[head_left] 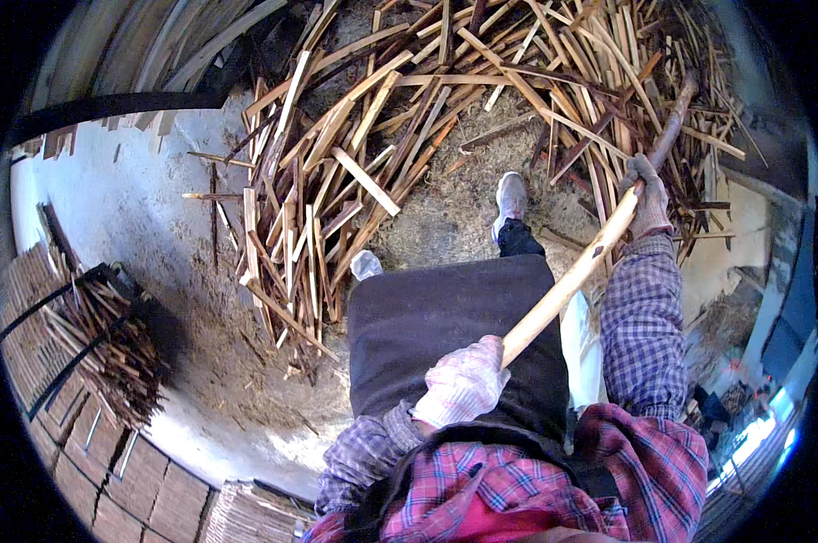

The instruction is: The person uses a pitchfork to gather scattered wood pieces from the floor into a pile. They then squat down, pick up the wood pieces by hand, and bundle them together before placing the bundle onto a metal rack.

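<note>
A long wooden stick (567,282), pale and peeled-looking with a few dark knots, slants across my lap. Its near end is in my left hand (463,382), which wears a whitish knit glove and is closed around it. Farther up and to the right, my right hand (649,197) grips the stick's upper part in a greyish, soiled glove. Beyond that hand runs a dark, bark-brown length (676,124), bent a little; the glove hides whether it is the same piece. A dark apron (445,308) covers my lap beneath the stick.
Loose split wood strips (364,145) lie heaped ahead and to the left, with a denser pile (608,81) at the far right. A strapped bundle of sticks (110,348) stands at left. My shoe (510,196) rests on the debris-strewn floor (445,222).
</note>
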`<state>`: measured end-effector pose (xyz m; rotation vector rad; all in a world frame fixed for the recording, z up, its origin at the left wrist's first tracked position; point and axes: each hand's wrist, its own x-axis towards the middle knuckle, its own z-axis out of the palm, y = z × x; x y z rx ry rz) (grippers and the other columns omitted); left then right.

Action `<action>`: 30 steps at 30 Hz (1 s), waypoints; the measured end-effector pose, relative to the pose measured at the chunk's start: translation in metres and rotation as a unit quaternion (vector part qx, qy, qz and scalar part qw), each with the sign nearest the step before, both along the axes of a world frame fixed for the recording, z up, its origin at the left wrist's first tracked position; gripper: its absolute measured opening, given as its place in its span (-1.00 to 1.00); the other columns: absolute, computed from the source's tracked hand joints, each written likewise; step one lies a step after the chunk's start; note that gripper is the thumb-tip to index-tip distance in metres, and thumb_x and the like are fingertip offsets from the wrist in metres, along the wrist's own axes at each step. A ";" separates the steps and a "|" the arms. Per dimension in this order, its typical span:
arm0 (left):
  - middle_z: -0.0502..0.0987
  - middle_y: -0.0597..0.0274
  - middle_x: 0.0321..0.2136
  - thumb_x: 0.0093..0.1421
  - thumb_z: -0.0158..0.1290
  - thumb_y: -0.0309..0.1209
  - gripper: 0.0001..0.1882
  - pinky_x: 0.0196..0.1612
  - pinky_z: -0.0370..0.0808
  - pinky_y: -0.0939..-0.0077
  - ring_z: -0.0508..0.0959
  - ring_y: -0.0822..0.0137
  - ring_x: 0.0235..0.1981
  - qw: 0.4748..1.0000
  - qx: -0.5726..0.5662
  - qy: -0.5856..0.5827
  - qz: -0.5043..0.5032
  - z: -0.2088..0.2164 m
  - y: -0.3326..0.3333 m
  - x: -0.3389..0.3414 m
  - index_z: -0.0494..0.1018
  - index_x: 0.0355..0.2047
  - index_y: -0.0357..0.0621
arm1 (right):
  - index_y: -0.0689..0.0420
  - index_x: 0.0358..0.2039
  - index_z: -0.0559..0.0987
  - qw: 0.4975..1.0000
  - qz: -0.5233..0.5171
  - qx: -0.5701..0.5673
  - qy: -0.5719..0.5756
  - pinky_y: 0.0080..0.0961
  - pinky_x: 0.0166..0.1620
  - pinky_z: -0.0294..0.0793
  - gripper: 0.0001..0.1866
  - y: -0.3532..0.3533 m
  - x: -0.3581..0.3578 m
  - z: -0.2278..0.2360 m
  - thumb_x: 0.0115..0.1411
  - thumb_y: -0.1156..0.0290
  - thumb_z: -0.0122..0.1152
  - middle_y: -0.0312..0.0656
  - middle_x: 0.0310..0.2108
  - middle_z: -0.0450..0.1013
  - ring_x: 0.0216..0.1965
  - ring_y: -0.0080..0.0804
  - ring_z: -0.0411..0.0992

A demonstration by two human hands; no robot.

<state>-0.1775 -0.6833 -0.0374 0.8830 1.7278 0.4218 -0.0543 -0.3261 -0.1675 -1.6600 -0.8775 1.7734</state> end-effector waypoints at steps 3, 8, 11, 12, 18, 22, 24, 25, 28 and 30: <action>0.37 0.25 -0.73 -0.02 0.03 -0.08 -0.62 -0.78 0.25 0.31 0.42 0.29 -0.76 0.973 0.010 0.200 -0.119 0.002 -0.075 -0.027 0.27 -0.46 -0.14 | 0.12 -0.42 0.51 0.998 0.012 0.056 -0.024 -0.64 -0.53 0.32 -0.79 -0.090 -0.047 0.025 -0.04 0.29 0.25 -0.37 -0.58 0.38 -0.62 -0.56 0.31; 0.47 0.21 -0.60 -0.15 0.14 0.04 -0.48 -0.57 0.43 0.31 0.51 0.18 -0.62 0.992 -0.067 0.096 -0.042 0.001 -0.204 -0.089 0.40 -0.27 -0.02 | 0.09 -0.52 0.39 0.998 -0.042 0.032 0.021 -0.59 -0.53 0.30 -0.79 -0.223 -0.110 0.039 0.00 0.24 0.15 -0.33 -0.69 0.26 -0.64 -0.51 0.26; 0.52 0.13 -0.44 -0.16 0.17 -0.02 -0.46 -0.34 0.46 0.27 0.54 0.13 -0.40 0.941 -0.301 0.141 -0.060 0.030 -0.233 -0.114 0.41 -0.19 0.01 | 0.13 -0.50 0.42 0.996 -0.059 -0.060 0.028 -0.58 -0.50 0.29 -0.81 -0.286 -0.140 0.057 -0.02 0.29 0.14 -0.34 -0.63 0.28 -0.61 -0.52 0.27; 0.52 0.08 -0.40 -0.19 0.18 0.00 -0.43 -0.25 0.45 0.23 0.53 0.11 -0.33 0.947 -0.293 0.134 -0.014 0.023 -0.261 -0.117 0.41 -0.18 0.00 | 0.14 -0.51 0.35 0.994 -0.040 -0.103 -0.004 -0.51 -0.53 0.31 -0.75 -0.295 -0.146 0.064 -0.09 0.26 0.16 -0.29 -0.64 0.27 -0.64 -0.45 0.29; 0.51 0.15 -0.26 -0.23 0.22 0.01 -0.33 -0.13 0.41 0.32 0.50 0.17 -0.20 0.853 -0.489 0.183 -0.010 -0.012 -0.233 -0.086 0.35 -0.13 -0.06 | 0.19 -0.48 0.44 0.959 -0.094 -0.254 0.084 -0.49 -0.59 0.33 -0.78 -0.266 -0.125 0.044 -0.11 0.40 0.29 -0.29 -0.58 0.36 -0.66 -0.49 0.32; 0.51 0.08 -0.28 -0.22 0.22 -0.01 -0.37 -0.17 0.44 0.28 0.51 0.12 -0.22 0.852 -0.463 0.243 0.014 0.010 -0.223 -0.068 0.37 -0.15 -0.03 | 0.16 -0.55 0.48 0.948 -0.104 -0.282 0.109 -0.53 -0.65 0.27 -0.83 -0.209 -0.110 0.033 -0.10 0.37 0.28 -0.28 -0.69 0.36 -0.74 -0.48 0.29; 0.52 0.07 -0.30 -0.21 0.21 -0.03 -0.39 -0.19 0.45 0.27 0.51 0.10 -0.24 0.836 -0.500 0.224 0.023 0.027 -0.212 -0.063 0.38 -0.14 -0.01 | 0.17 -0.55 0.49 0.954 -0.077 -0.275 0.091 -0.52 -0.63 0.27 -0.82 -0.190 -0.103 0.038 -0.09 0.36 0.27 -0.27 -0.68 0.37 -0.72 -0.49 0.30; 0.52 0.09 -0.30 -0.21 0.21 -0.01 -0.38 -0.18 0.44 0.28 0.52 0.11 -0.24 0.833 -0.500 0.235 0.030 0.036 -0.207 -0.057 0.38 -0.13 0.00 | 0.17 -0.54 0.49 0.957 -0.062 -0.271 0.082 -0.52 -0.63 0.27 -0.82 -0.181 -0.100 0.041 -0.09 0.36 0.27 -0.27 -0.67 0.38 -0.71 -0.49 0.31; 0.52 0.11 -0.29 -0.24 0.22 0.03 -0.35 -0.18 0.44 0.29 0.52 0.15 -0.22 0.818 -0.534 0.215 0.020 0.041 -0.201 -0.052 0.38 -0.14 0.02 | 0.17 -0.54 0.50 0.956 -0.024 -0.284 0.073 -0.53 -0.62 0.26 -0.81 -0.183 -0.091 0.027 -0.10 0.34 0.26 -0.28 -0.67 0.37 -0.69 -0.50 0.32; 0.53 0.11 -0.32 -0.27 0.25 0.02 -0.35 -0.20 0.45 0.31 0.53 0.16 -0.26 0.823 -0.521 0.227 0.011 0.041 -0.206 -0.050 0.39 -0.16 0.03 | 0.17 -0.56 0.49 0.957 -0.024 -0.283 0.062 -0.54 -0.60 0.26 -0.79 -0.187 -0.086 0.021 -0.12 0.31 0.27 -0.28 -0.68 0.37 -0.68 -0.50 0.33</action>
